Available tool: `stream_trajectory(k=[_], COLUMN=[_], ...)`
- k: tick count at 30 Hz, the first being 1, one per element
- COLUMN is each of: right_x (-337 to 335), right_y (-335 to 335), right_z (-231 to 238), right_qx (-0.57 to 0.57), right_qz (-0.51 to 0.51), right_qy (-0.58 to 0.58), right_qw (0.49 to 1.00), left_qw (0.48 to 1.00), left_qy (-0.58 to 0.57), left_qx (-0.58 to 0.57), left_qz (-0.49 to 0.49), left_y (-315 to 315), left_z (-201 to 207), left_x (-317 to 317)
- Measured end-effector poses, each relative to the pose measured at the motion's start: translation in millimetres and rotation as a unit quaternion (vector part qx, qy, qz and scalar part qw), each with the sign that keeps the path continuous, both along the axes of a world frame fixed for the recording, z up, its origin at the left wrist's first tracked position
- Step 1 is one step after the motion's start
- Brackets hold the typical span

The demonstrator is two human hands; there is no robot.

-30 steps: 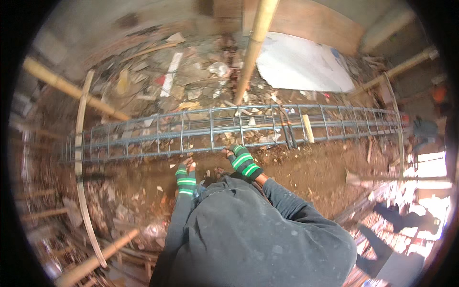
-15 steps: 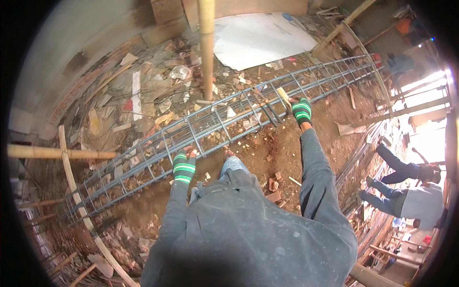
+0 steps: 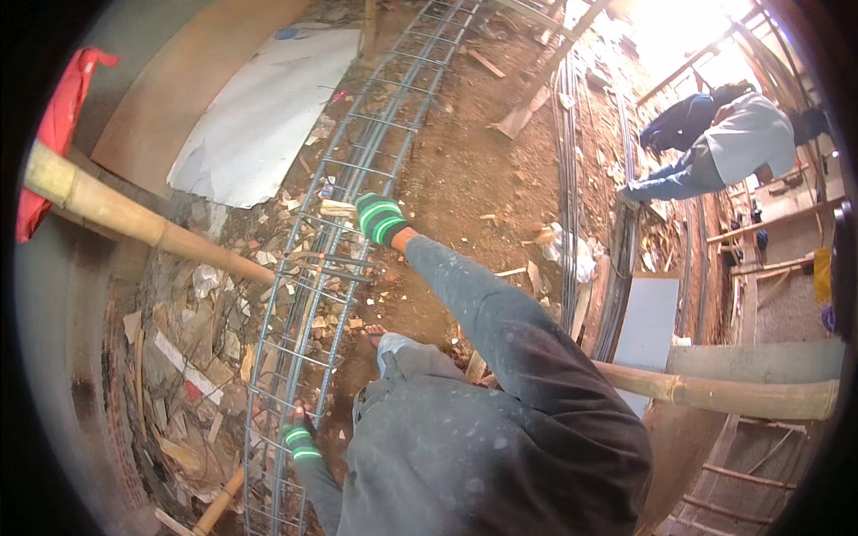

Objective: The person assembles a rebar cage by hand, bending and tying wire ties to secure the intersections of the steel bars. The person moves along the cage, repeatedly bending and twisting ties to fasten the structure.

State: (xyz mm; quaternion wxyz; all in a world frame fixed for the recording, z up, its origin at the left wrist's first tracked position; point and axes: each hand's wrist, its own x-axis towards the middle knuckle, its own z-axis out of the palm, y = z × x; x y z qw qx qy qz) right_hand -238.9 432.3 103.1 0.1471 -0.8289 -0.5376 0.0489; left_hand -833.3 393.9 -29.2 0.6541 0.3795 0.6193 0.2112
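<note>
A long steel rebar cage [image 3: 332, 259] lies on the dirt and runs from the lower left to the top middle. My right hand [image 3: 378, 217], in a green striped glove, reaches far out and grips the cage's upper bars beside a short wooden stick. My left hand [image 3: 299, 439], in the same kind of glove, grips the cage low down near my body. My grey sleeves and grey trousers fill the lower middle, with my bare foot [image 3: 370, 337] showing beside the cage.
A bamboo pole [image 3: 134, 219] crosses over the cage from the left; another bamboo pole [image 3: 724, 395] lies at the right. A white sheet [image 3: 259, 116], rubble [image 3: 192, 344] and long loose rebars [image 3: 572, 223] surround the cage. Another person [image 3: 715, 147] bends over at the upper right.
The view has swung round, so the cage now runs up the picture. My right arm has stretched farther along the cage; my left hand stays on it near my body.
</note>
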Motion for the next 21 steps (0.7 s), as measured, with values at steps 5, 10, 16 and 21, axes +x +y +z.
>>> stream_trajectory(k=[5, 10, 16, 21], right_x=[-49.9, -136.8, -240.3, -291.4], right_y=[-19.8, -39.0, -63.6, -70.0], right_z=[35.4, 59.0, 78.4, 71.6], right_qx=[0.073, 0.052, 0.012, -0.027], right_qz=[-0.007, 0.154, 0.334, 0.434], right_qy=[0.089, 0.104, 0.055, -0.014], right_qw=[0.993, 0.981, 0.941, 0.901], left_qw=[0.992, 0.979, 0.997, 0.995], left_qy=[-0.110, -0.205, -0.071, -0.097], left_qx=[-0.055, 0.014, -0.004, 0.022], left_qz=[0.007, -0.012, -0.009, 0.021], left_y=[6.4, -9.3, -8.7, -13.7], left_z=[-1.1, 19.8, 45.6, 42.0], left_x=[-13.7, -5.0, 20.1, 23.0])
